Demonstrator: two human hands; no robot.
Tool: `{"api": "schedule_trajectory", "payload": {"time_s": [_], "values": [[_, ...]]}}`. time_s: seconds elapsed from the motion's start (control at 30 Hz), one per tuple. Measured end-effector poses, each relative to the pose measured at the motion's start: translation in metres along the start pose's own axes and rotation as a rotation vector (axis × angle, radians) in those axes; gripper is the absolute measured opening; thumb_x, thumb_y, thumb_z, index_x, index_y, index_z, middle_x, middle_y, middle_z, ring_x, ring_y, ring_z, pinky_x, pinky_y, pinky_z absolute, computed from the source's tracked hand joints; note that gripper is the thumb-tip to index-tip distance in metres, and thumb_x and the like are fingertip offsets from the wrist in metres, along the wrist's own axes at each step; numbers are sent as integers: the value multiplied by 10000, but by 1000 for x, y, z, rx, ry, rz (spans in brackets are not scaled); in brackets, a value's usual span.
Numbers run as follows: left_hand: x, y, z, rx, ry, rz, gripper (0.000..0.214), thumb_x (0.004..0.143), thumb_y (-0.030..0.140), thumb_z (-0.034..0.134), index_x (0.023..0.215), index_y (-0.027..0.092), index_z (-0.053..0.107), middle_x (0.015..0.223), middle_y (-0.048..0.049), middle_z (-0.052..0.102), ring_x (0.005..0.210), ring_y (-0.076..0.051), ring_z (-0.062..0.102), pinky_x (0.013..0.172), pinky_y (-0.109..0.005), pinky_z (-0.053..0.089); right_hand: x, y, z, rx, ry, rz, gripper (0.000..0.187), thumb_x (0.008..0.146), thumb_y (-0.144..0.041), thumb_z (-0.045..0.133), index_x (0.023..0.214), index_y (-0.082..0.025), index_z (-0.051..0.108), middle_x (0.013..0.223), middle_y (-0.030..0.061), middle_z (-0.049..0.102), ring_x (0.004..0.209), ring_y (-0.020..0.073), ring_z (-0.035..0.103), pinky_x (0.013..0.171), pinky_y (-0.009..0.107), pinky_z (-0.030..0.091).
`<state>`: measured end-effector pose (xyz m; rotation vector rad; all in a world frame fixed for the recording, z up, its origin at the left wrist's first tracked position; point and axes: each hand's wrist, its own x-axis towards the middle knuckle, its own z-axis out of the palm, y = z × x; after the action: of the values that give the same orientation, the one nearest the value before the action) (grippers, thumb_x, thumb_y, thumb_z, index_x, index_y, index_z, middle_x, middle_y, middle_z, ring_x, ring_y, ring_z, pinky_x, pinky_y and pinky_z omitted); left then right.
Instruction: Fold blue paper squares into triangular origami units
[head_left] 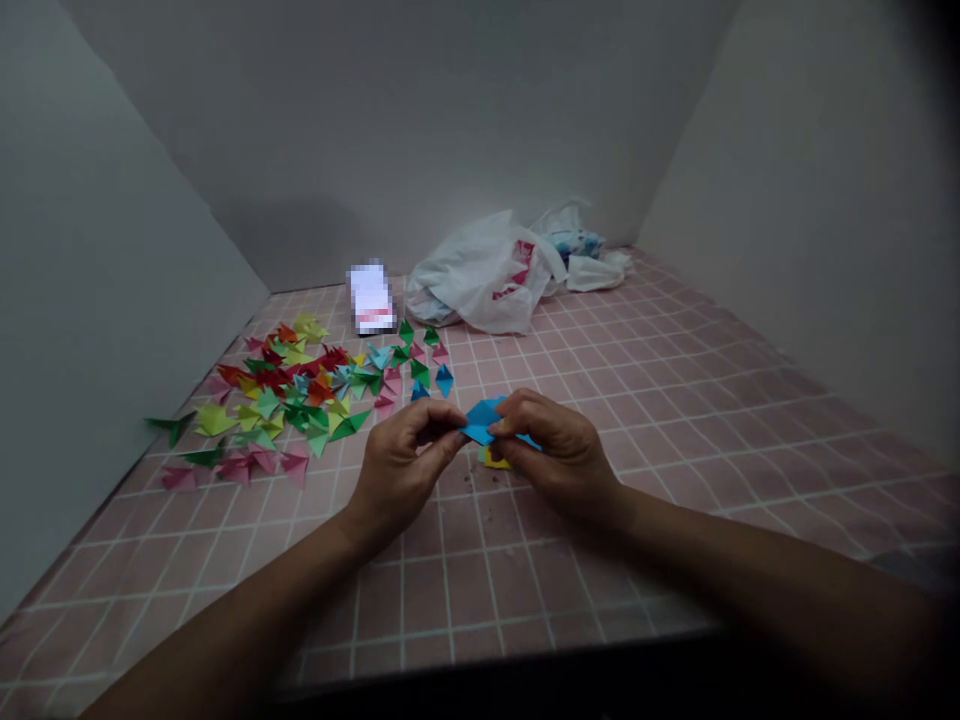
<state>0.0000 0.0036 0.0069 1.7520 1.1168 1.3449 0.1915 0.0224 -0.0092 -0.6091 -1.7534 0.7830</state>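
A piece of folded blue paper (480, 425) is stretched between my two hands above the table. My left hand (409, 455) pinches its left corner between thumb and fingers. On the other side, my right hand (559, 450) grips the paper, with fingers over its right part and a blue edge showing below them. Beneath my right hand lies some yellow paper (497, 459), partly hidden. Just beyond my left hand are small folded paper pieces, among them a blue one (445, 379) and a green one (420, 373).
Many colourful folded paper pieces (300, 385) spread over the left of the pink checked tablecloth (712, 420). A lit phone (372, 298) with a blurred screen stands behind them. White plastic bags (487, 270) lie at the back, by the wall. Pale walls close in both sides.
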Motion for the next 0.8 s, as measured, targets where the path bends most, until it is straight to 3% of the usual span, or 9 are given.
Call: {"api": "schedule_trajectory", "payload": {"time_s": [0.13,0.3,0.57,0.8], "values": [[1,2,-2,10,-22,-9,56,815,144,751,792,193,738,772,-9,733,721,-133,673,680,-237,528,-1,0,2,104,-11,143,117,863,-120,669,802,-216,645,725,-16,624,670,135,616,617,278,502],[4,-1,-3,-153,14,-229,49,780,179,764,764,179,718,734,-12,730,690,-140,676,659,-249,541,3,0,1,252,24,424,113,857,-233,717,812,-191,623,665,-26,639,592,117,619,567,254,493],[2,-2,2,-256,32,-335,101,736,211,802,734,167,711,710,-4,709,680,-124,654,666,-237,533,7,1,5,429,-29,454,197,805,-273,773,915,-200,626,789,-25,649,640,99,616,589,241,511],[2,2,4,-272,-48,-398,147,750,271,809,783,163,714,712,-1,704,664,-127,657,665,-252,553,4,3,5,440,-69,581,174,851,-290,738,796,-174,621,618,-27,646,559,104,602,554,237,475]]}}
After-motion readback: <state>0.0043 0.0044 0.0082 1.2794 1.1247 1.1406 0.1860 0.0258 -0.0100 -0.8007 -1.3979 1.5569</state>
